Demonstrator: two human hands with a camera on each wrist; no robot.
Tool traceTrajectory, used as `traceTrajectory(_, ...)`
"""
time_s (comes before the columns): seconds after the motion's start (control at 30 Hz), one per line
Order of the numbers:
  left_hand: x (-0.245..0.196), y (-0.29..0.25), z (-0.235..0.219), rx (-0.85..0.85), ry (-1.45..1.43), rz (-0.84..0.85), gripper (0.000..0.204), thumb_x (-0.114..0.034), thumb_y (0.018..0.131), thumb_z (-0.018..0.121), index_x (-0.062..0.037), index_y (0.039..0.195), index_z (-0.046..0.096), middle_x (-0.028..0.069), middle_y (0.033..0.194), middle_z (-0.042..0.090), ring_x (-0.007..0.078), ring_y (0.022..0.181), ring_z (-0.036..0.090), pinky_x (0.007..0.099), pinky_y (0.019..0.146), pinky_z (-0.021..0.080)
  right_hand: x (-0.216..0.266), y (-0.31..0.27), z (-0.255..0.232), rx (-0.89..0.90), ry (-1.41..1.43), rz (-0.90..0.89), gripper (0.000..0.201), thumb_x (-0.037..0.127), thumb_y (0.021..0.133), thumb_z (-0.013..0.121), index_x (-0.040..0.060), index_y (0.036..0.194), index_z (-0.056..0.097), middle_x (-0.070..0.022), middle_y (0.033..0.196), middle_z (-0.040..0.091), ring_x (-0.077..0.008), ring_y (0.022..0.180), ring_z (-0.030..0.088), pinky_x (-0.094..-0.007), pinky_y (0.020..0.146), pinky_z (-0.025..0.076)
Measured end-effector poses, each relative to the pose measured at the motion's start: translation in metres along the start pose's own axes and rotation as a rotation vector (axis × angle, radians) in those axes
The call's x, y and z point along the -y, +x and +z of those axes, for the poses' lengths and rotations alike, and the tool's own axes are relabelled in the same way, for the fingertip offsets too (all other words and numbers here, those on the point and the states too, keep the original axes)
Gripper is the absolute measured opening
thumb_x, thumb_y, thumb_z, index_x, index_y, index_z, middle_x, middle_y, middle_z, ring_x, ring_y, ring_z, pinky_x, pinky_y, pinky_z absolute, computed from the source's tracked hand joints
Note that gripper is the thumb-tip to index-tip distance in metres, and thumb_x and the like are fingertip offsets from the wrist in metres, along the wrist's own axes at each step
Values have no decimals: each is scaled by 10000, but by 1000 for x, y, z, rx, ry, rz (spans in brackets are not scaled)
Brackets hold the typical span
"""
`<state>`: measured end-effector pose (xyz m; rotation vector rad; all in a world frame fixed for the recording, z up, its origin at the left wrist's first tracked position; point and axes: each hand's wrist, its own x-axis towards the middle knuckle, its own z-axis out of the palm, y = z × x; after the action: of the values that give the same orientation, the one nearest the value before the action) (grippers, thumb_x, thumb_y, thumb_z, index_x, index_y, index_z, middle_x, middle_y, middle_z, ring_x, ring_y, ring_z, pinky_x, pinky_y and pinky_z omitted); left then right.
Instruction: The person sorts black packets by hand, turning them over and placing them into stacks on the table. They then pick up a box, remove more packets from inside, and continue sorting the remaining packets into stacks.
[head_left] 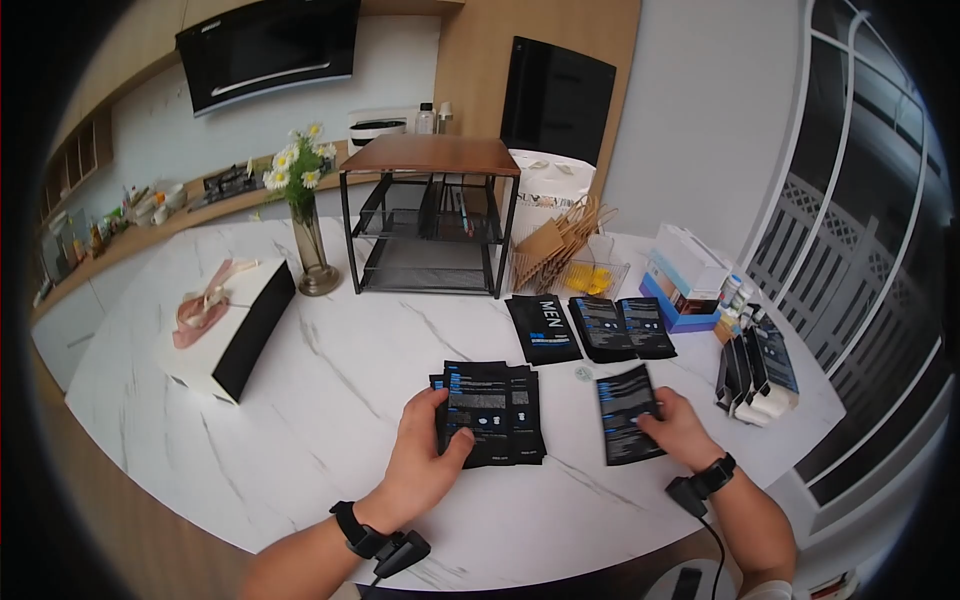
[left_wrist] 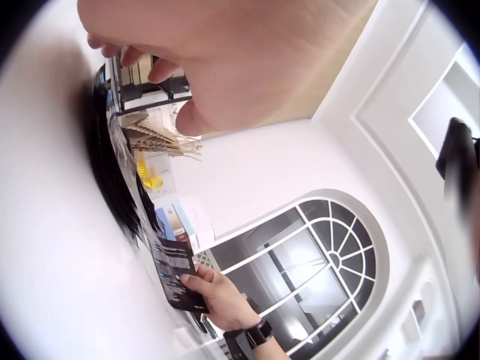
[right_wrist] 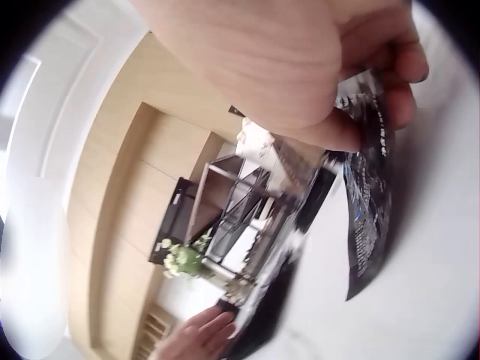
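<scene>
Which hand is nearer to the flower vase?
Left. The left hand is on the packet stack, in front and right of the vase; the right hand holds a packet, much farther right.

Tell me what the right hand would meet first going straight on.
Beyond the black packet it pinches, the right hand likely meets the side-by-side packet piles first, though depth is unclear.

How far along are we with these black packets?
Looks partway. Apparently done: several packets lie in an overlapping pile by the left hand. In hand: one packet pinched in the right hand's grip. Possibly left: the packets behind, one group showing "MEN"; I can't tell whether those are waiting or finished.
</scene>
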<state>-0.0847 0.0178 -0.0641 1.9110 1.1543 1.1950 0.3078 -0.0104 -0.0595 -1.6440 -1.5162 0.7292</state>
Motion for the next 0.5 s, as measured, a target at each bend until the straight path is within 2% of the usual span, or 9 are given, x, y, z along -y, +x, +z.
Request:
traceTrajectory(0.1, 8, -6, 9, 40, 128, -80, 712, -249, 928, 664, 124, 1453, 359, 383, 1474, 383, 492, 1419, 363, 497, 1198, 305, -1, -7, -35, -114, -225, 37, 255, 50, 861, 683, -74, 1075, 622, -203, 928, 722, -265, 860, 715, -377, 783, 560)
traceTrajectory(0.2, 5, -6, 10, 64, 129, -124, 764, -285, 930, 654, 152, 1462, 323, 422, 1491, 344, 529, 1452, 296, 513, 1214, 274, 16, 1, -20, -81, -445, 5, 267, 105, 858, 678, -71, 1054, 632, -219, 894, 703, -325, 815, 701, -411, 759, 547)
traceTrajectory(0.23, 8, -6, 12, 65, 132, -117, 764, -285, 930, 654, 152, 1462, 323, 422, 1491, 344, 529, 1452, 296, 513, 1214, 274, 11, 9, -3, -61, -339, -29, 284, 139, 858, 669, -69, 1049, 635, -229, 878, 687, -357, 791, 682, -437, 745, 536)
traceTrajectory(0.3, 19, -6, 17, 23, 58, -101, 750, -250, 921, 668, 169, 1442, 328, 414, 1460, 374, 511, 1429, 337, 498, 1195, 302, 32, 19, 40, 69, -232, 36, 295, 203, 902, 670, -63, 1026, 652, -221, 860, 713, -327, 777, 703, -426, 718, 546)
traceTrajectory(0.33, 20, -5, 16, 25, 69, -95, 750, -250, 921, 668, 169, 1442, 328, 414, 1460, 374, 511, 1429, 337, 498, 1195, 302, 20, 33, 67, 152, -114, 2, 341, 262, 923, 686, -66, 1016, 665, -200, 846, 723, -285, 767, 711, -413, 705, 551)
traceTrajectory(0.4, 18, -2, 14, 53, -98, -118, 753, -200, 914, 679, 174, 1446, 298, 382, 1393, 441, 448, 1360, 451, 453, 1141, 379, 65, 34, 110, 297, 113, 122, 413, 314, 951, 694, -94, 1011, 677, -134, 849, 722, -180, 761, 688, -337, 665, 547)
traceTrajectory(0.43, 15, -2, 13, 58, -86, -115, 753, -200, 914, 679, 174, 1446, 298, 382, 1393, 441, 448, 1360, 451, 453, 1141, 379, 91, 27, 127, 339, 299, 65, 415, 312, 968, 676, -102, 1009, 671, -121, 885, 723, -166, 749, 677, -314, 641, 547)
traceTrajectory(0.47, 12, -3, 11, 54, -149, -139, 755, -174, 913, 679, 173, 1451, 277, 356, 1358, 472, 411, 1307, 500, 430, 1107, 412, 105, 31, 138, 423, 272, 109, 376, 265, 1001, 650, -73, 1168, 653, -102, 1010, 721, -148, 859, 690, -286, 728, 550)
traceTrajectory(0.5, 8, -2, 9, 49, -214, -163, 759, -148, 912, 678, 173, 1456, 256, 330, 1322, 502, 375, 1255, 550, 407, 1072, 445, 119, 29, 151, 473, 386, 173, 361, 258, 1004, 643, -37, 1212, 632, -69, 1012, 706, -133, 837, 676, -276, 719, 545)
